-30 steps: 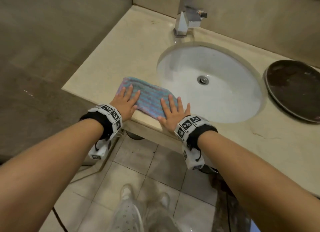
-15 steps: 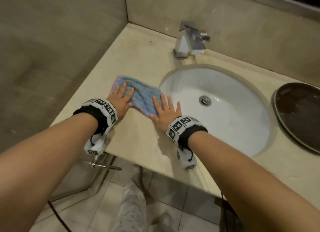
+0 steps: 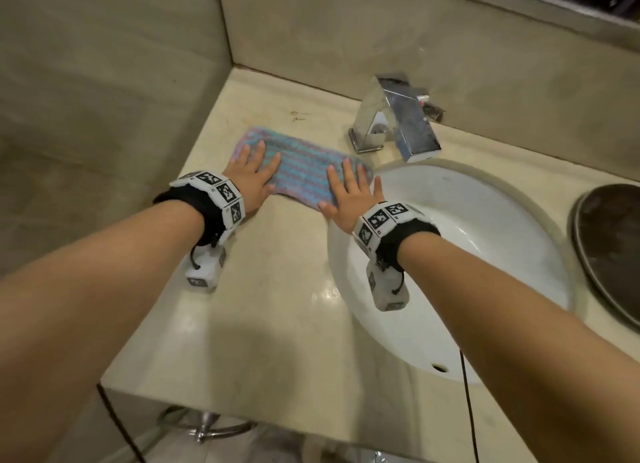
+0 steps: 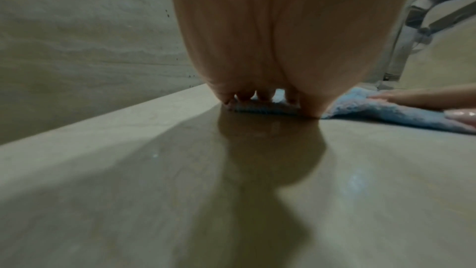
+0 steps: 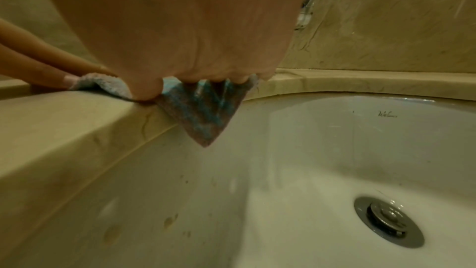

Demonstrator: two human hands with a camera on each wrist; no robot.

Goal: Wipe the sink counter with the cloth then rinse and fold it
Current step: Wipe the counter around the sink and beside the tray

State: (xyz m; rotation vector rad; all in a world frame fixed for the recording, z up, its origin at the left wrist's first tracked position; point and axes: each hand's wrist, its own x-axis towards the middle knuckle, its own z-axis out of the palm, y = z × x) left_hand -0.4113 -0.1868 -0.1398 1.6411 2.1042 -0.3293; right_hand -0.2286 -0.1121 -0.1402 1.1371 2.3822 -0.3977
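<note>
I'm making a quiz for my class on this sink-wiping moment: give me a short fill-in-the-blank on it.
1. Both hands press flat on the striped ____.
2. The left hand sits on the counter; the right hand is at the rim of the ____.
3. One corner of the cloth hangs over the basin's ____.
4. The faucet stands ____ the cloth.

Missing words: cloth; basin; edge; behind

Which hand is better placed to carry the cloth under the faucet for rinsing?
Probably the right hand: it presses the cloth end at the sink rim, a corner already overhanging the basin, nearer the faucet. The left hand is farther.
</note>
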